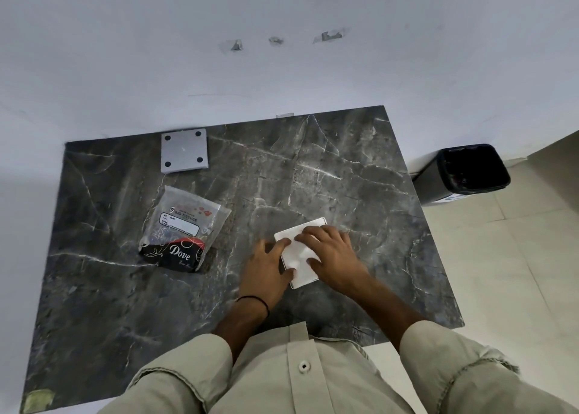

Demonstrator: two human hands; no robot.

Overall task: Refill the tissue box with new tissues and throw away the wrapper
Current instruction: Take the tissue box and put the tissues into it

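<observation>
A white square tissue box [300, 275] with rounded corners lies flat on the dark marble table [344, 178], near the front middle. My left hand [266, 266] holds its left edge, thumb and forefinger on the white top. My right hand [332, 254] lies over its right half, fingers spread and pressing down on the white surface. A clear plastic tissue wrapper [185, 228], printed "Big Tissues" and "Dove", lies flattened to the left, apart from both hands. I cannot tell whether the white top face is tissues or a lid.
A grey square panel [184, 154] with black feet at its corners lies at the table's back left. A black bin [466, 172] with a dark liner stands on the tiled floor to the right of the table. A white wall runs behind the table.
</observation>
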